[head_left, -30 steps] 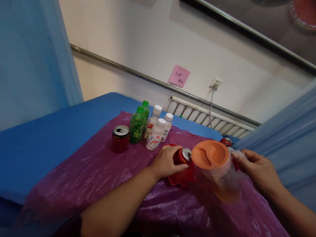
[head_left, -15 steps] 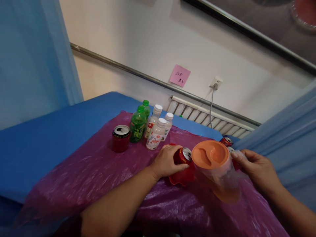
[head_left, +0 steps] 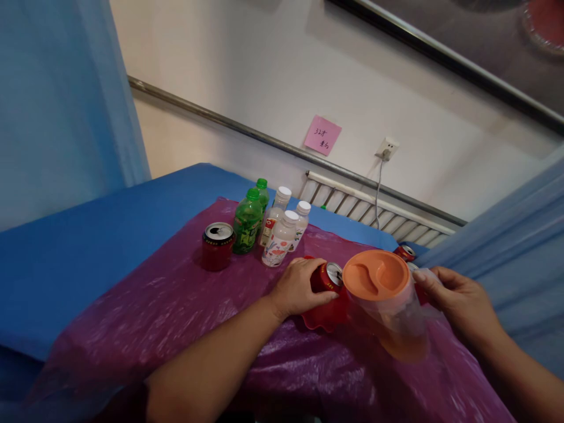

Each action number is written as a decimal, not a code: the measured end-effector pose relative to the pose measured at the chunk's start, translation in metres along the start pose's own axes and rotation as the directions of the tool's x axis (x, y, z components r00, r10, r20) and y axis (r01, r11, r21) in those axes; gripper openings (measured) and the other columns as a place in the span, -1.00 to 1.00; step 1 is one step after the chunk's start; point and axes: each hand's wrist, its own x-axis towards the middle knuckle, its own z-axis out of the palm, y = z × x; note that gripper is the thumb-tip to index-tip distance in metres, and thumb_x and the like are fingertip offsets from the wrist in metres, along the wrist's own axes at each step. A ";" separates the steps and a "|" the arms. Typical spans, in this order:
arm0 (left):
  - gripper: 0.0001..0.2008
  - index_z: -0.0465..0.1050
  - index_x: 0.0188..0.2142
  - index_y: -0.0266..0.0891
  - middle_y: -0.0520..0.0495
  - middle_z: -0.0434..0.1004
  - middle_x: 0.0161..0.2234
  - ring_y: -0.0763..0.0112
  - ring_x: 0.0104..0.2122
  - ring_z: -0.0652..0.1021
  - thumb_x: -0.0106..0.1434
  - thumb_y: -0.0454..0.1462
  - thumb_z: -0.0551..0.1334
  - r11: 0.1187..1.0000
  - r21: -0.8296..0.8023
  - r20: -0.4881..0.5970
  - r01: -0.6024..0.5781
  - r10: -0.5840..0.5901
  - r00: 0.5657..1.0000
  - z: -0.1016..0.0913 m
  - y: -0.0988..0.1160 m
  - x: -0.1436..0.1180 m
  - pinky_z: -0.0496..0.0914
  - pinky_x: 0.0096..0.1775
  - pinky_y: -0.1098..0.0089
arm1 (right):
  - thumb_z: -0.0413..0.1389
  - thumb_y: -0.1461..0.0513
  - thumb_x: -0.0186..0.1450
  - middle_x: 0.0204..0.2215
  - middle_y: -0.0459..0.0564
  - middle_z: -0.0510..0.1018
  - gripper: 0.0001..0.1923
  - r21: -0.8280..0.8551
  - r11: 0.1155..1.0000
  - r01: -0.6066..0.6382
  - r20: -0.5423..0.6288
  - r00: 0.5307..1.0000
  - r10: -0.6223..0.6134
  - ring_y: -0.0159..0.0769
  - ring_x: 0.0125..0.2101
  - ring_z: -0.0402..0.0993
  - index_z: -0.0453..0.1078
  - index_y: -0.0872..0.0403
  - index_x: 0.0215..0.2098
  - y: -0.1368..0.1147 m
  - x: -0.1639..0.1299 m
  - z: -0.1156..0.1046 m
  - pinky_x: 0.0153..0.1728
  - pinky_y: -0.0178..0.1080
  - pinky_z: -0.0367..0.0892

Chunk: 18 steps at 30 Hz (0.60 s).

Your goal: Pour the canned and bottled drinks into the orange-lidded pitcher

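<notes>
A big table with a blue cover (head_left: 88, 247) fills the left and middle of the view; a shiny purple plastic sheet (head_left: 176, 317) lies spread on top of it; everything else sits on that sheet, so the places below are told from the jug; the clear jug (head_left: 392, 320) has an orange lid (head_left: 376, 274) and some orange drink in the bottom, and it stands on the right part of the sheet; the right hand (head_left: 458, 305) is just to the right of the jug, with its fingers curled around the jug's handle side, holding it; the left hand (head_left: 299, 288) is just to the left of the jug, wrapped around a red can (head_left: 326, 279) that leans over with its silver top turned toward the jug; under that can is a red wavy dish (head_left: 324, 317), touching the jug's left side; far to the left of the jug stands another red can (head_left: 217, 245), upright and open on top; between that can and the jug, a bit farther back, stand two green bottles (head_left: 247, 220) and three small white-capped bottles (head_left: 279, 241), all close together; just behind the jug, another red can top (head_left: 404, 252) peeks out; I cannot tell more about it.
</notes>
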 end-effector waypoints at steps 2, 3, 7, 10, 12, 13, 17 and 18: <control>-0.39 0.46 0.07 -0.13 -0.13 0.63 0.01 0.02 0.00 0.58 0.04 -0.08 0.49 1.000 0.004 0.000 0.006 -0.006 1.000 0.000 0.000 0.000 0.37 0.13 -0.02 | 0.37 -0.10 0.10 -0.67 -0.12 0.38 -0.55 -0.001 1.000 -0.009 0.010 1.000 0.009 -0.40 -0.62 0.23 0.46 0.07 -0.62 0.001 0.001 -0.001 -0.60 -0.36 0.23; -0.39 0.46 0.08 -0.14 -0.14 0.63 0.01 0.02 0.00 0.58 0.04 -0.07 0.49 1.000 0.005 0.001 0.010 -0.010 1.000 0.000 0.000 0.000 0.37 0.13 -0.01 | 0.37 -0.11 0.10 -0.67 -0.12 0.39 -0.54 -0.005 1.000 -0.009 0.012 1.000 0.009 -0.40 -0.61 0.23 0.46 0.07 -0.62 0.002 0.001 -0.001 -0.60 -0.36 0.23; -0.37 0.46 0.09 -0.15 -0.15 0.63 0.02 0.01 0.01 0.58 0.04 -0.07 0.49 1.000 0.006 0.008 0.015 -0.015 1.000 0.000 0.000 0.000 0.37 0.14 0.00 | 0.37 -0.12 0.10 -0.66 -0.12 0.40 -0.54 -0.021 1.000 -0.004 0.011 1.000 0.004 -0.40 -0.61 0.24 0.47 0.06 -0.62 0.003 0.003 -0.001 -0.59 -0.37 0.23; -0.38 0.46 0.09 -0.17 -0.16 0.63 0.01 0.02 0.01 0.58 0.05 -0.08 0.49 1.000 0.006 0.006 0.013 -0.013 1.000 0.000 0.000 0.000 0.37 0.14 -0.01 | 0.37 -0.12 0.09 -0.66 -0.12 0.40 -0.54 -0.015 1.000 -0.007 0.016 1.000 0.007 -0.41 -0.61 0.24 0.47 0.07 -0.61 0.004 0.004 -0.001 -0.59 -0.37 0.24; -0.38 0.46 0.09 -0.15 -0.15 0.63 0.01 0.02 0.00 0.58 0.05 -0.08 0.49 1.000 0.004 0.004 0.014 -0.014 1.000 -0.001 0.001 0.000 0.37 0.13 -0.01 | 0.37 -0.12 0.09 -0.66 -0.12 0.40 -0.53 -0.006 1.000 -0.007 0.019 1.000 0.007 -0.40 -0.62 0.24 0.47 0.07 -0.61 0.004 0.004 -0.001 -0.60 -0.37 0.25; -0.38 0.46 0.09 -0.14 -0.15 0.63 0.01 0.02 0.00 0.58 0.05 -0.08 0.49 1.000 0.001 0.004 0.014 -0.014 1.000 -0.001 0.001 0.000 0.38 0.13 -0.02 | 0.37 -0.12 0.08 -0.67 -0.12 0.40 -0.53 -0.001 1.000 -0.004 0.018 1.000 0.004 -0.40 -0.62 0.24 0.47 0.07 -0.62 0.003 0.004 -0.001 -0.61 -0.36 0.26; -0.39 0.46 0.08 -0.13 -0.14 0.63 0.01 0.01 0.00 0.58 0.05 -0.07 0.48 1.000 -0.005 0.005 0.013 -0.013 1.000 -0.001 0.000 0.000 0.38 0.12 -0.04 | 0.36 -0.11 0.11 -0.66 -0.11 0.41 -0.54 -0.010 1.000 0.012 0.000 1.000 -0.012 -0.39 -0.62 0.25 0.47 0.07 -0.61 0.000 0.001 0.000 -0.61 -0.36 0.25; -0.39 0.46 0.08 -0.13 -0.15 0.63 0.01 0.01 0.00 0.58 0.05 -0.08 0.48 1.000 -0.005 0.005 0.012 -0.012 1.000 0.000 0.000 0.000 0.38 0.12 -0.04 | 0.36 -0.11 0.12 -0.66 -0.11 0.41 -0.55 -0.015 1.000 0.009 -0.002 1.000 -0.009 -0.40 -0.61 0.25 0.47 0.07 -0.60 -0.001 0.000 0.001 -0.60 -0.37 0.25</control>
